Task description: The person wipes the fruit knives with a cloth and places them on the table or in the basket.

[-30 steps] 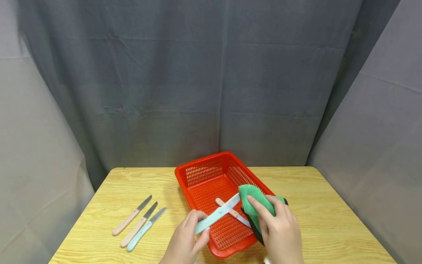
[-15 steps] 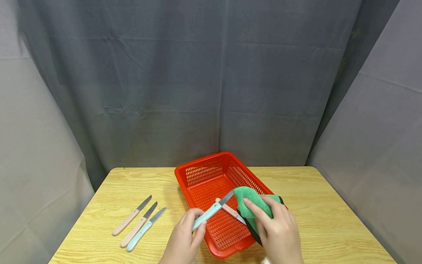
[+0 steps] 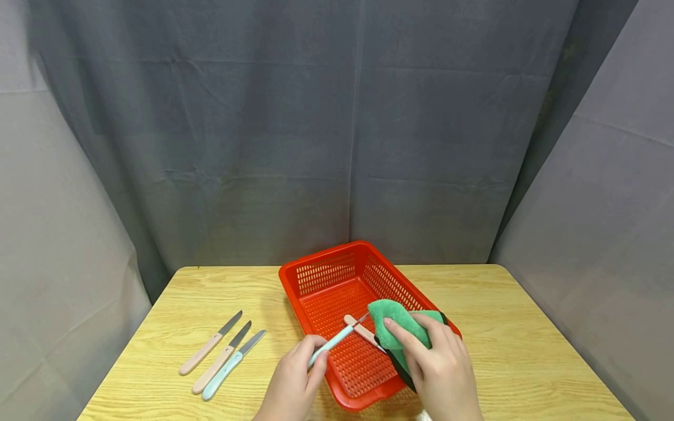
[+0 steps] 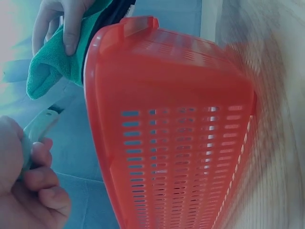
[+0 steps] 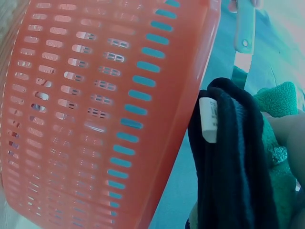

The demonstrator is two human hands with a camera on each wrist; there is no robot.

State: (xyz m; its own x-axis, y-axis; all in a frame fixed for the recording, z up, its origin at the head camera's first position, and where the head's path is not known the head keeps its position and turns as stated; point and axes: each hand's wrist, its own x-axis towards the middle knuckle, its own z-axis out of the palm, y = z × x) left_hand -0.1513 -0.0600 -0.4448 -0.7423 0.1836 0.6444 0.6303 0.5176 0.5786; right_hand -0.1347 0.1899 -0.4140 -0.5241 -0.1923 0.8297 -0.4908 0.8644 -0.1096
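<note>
Nearest me are the person's two hands. The left hand is curled around the pale blue handle of a knife, thumb on one side and fingers folded on the other. That knife is held up over the red basket, angled away to the right, blade turned nearly edge-on; its tip end is lost at the green cloth, and I can't tell how firmly cloth and steel meet. The right hand grasps that cloth, fingers bent over its folds, a black border hanging below and a small white tag showing on it.

Inside the basket, beneath the raised blade, lies a pink-handled knife, its far end partly hidden by the cloth. To the left, on the wood-grained surface, a second blue-handled knife lies beside two more with pink handles, all slanting the same way, blades pointing away. Behind everything hangs a dark grey curtain.
</note>
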